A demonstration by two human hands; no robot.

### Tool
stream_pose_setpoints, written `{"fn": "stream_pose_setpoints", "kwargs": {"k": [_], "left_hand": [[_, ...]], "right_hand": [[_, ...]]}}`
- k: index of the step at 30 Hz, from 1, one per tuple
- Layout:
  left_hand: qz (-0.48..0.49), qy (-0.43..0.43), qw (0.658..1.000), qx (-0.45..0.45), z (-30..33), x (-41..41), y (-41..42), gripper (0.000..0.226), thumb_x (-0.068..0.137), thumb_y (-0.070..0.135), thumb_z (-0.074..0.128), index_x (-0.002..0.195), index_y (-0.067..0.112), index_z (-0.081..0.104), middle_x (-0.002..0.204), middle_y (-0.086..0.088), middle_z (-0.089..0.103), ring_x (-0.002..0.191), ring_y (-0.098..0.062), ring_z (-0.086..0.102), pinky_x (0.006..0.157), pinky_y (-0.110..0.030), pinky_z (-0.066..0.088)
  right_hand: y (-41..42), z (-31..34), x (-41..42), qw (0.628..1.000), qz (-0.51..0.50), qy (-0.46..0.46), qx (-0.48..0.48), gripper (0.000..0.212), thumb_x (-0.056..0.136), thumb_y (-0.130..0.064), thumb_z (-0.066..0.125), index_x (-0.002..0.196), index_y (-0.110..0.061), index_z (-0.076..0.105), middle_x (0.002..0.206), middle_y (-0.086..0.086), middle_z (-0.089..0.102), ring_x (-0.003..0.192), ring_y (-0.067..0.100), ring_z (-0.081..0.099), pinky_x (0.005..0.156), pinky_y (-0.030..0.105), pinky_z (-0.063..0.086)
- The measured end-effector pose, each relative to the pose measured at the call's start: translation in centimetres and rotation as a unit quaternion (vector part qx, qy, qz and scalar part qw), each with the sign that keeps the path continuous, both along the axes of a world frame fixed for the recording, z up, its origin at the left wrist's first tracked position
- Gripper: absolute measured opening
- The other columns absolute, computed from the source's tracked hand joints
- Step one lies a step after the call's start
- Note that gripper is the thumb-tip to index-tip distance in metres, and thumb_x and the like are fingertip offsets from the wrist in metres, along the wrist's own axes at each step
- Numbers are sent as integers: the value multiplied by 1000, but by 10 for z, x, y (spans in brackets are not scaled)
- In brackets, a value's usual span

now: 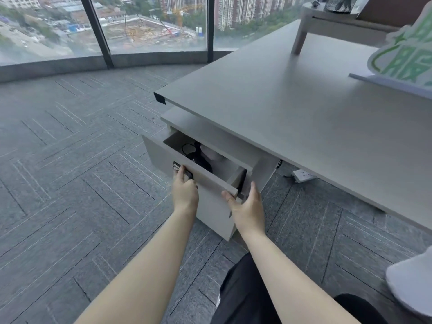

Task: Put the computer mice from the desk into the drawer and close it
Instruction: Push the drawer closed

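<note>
The drawer under the near-left corner of the desk stands part way out, its long front panel running from upper left to lower right, with the open side facing up. It is the top drawer of a pale cabinet tucked beneath the desk's edge.

Inside, toward the left end of the drawer, there is a dark mouse with a loop of black cable curled beside it, and something pale lies just behind, close to the back, half hidden under the cabinet top. Whether that pale thing is a second mouse I cannot tell, so I can count only one for sure. Its long axis seems to run roughly along the drawer's length, though shadow hides which end is the front.

Two bare hands are at the drawer front. The left hand has its fingers curled around the small dark metal handle in the middle of the panel, grasping it. The right hand is spread loose at the right end of the panel, thumb touching the front near the corner, fingers reaching round toward the drawer's side without closing on anything.

The desk top near this corner is bare. A white power strip lies on the grey carpet under the desk's near edge.
</note>
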State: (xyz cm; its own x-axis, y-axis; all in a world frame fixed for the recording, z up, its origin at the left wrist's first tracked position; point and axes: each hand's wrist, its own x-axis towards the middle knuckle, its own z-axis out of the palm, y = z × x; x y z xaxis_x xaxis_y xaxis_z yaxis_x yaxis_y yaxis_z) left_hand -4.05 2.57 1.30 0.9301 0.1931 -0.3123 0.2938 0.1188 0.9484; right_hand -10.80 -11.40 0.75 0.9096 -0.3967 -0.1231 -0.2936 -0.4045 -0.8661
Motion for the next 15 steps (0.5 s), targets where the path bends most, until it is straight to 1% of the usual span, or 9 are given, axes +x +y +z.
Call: {"fn": "stream_pose_setpoints", "kwargs": {"k": [2, 4, 6, 7, 9, 11, 12, 13, 15], "left_hand": [[2, 7, 1000, -20, 2, 7, -13, 68, 89, -5, 32, 152, 20, 29, 136, 12, 37, 108, -2, 53, 110, -40, 41], [4, 7, 1000, -30, 4, 12, -23, 67, 91, -6, 32, 152, 20, 28, 125, 12, 38, 91, 5, 52, 104, -34, 43], [9, 7, 999, -41, 3, 20, -31, 67, 92, -7, 32, 153, 20, 27, 124, 11, 39, 81, 10, 49, 96, -30, 43], [12, 9, 999, -47, 3, 23, -35, 67, 92, -8, 32, 153, 19, 27, 123, 10, 41, 76, 10, 47, 92, -28, 42], [14, 14, 998, -56, 4, 28, -40, 68, 91, -9, 32, 152, 20, 28, 121, 11, 43, 69, 7, 44, 83, -25, 42], [7, 21, 998, -55, 3, 33, -44, 69, 91, -9, 32, 152, 22, 28, 116, 16, 45, 66, 5, 41, 76, -23, 42], [-3, 24, 998, -51, 2, 35, -44, 70, 91, -9, 32, 152, 25, 28, 113, 17, 46, 66, 4, 42, 78, -26, 44], [-19, 28, 998, -51, 0, 36, -45, 71, 91, -8, 32, 152, 28, 27, 111, 17, 47, 68, 2, 43, 84, -31, 47], [-52, 28, 997, -47, -3, 40, -46, 73, 91, -6, 31, 152, 34, 25, 112, 18, 48, 72, 0, 45, 101, -40, 45]], "right_hand": [[-9, -4, 9, 1000, -11, 9, 2, 104, 77, -62, 66, 153, -13, 16, 160, 10, 25, 143, 24, 32, 105, 30, 34], [-16, -6, 18, 1000, -16, 8, 1, 102, 77, -62, 65, 153, -13, 18, 159, 9, 26, 143, 24, 33, 107, 31, 34], [-23, -8, 25, 1000, -20, 6, -3, 102, 77, -64, 64, 153, -13, 19, 159, 9, 28, 142, 24, 35, 110, 36, 35], [-26, -9, 28, 1000, -22, 5, -4, 101, 77, -63, 65, 152, -14, 20, 158, 9, 30, 141, 24, 37, 110, 37, 37], [-31, -8, 33, 1000, -27, -3, -4, 94, 79, -58, 67, 151, -14, 26, 153, 9, 39, 137, 25, 44, 105, 38, 42], [-34, -7, 36, 999, -28, -15, 4, 81, 82, -51, 69, 145, -13, 36, 144, 9, 51, 127, 26, 53, 98, 39, 47], [-35, -5, 38, 999, -27, -17, 7, 73, 83, -48, 69, 141, -13, 41, 138, 9, 57, 121, 26, 58, 94, 40, 50], [-35, -4, 39, 999, -29, -19, 7, 66, 84, -46, 69, 136, -12, 45, 132, 8, 61, 116, 26, 61, 91, 40, 52], [-37, -3, 43, 999, -38, -18, 5, 55, 86, -41, 69, 128, -10, 50, 122, 8, 67, 107, 26, 65, 87, 42, 53]]}}
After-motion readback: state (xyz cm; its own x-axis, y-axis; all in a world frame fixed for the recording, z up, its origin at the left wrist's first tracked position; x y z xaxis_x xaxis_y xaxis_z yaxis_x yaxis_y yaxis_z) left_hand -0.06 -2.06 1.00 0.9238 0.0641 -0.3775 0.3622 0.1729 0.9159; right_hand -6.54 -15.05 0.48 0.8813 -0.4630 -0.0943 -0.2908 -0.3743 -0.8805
